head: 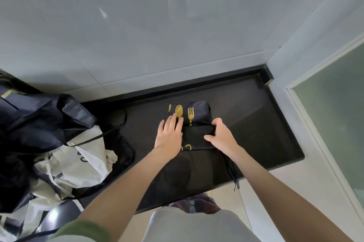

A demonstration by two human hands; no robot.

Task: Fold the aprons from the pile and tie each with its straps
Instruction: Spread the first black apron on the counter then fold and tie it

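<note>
Grey wall panels are filling the upper half of the frame, with a black counter lying below them. A pile of black and white aprons is sitting at the left edge. At centre, a folded black apron with gold cutlery print is resting on the counter. The left hand is pressing flat on it, fingers straight; the right hand is curling fingers and thumb round its right edge. Thin straps are dangling off the counter's front, lower right
</note>
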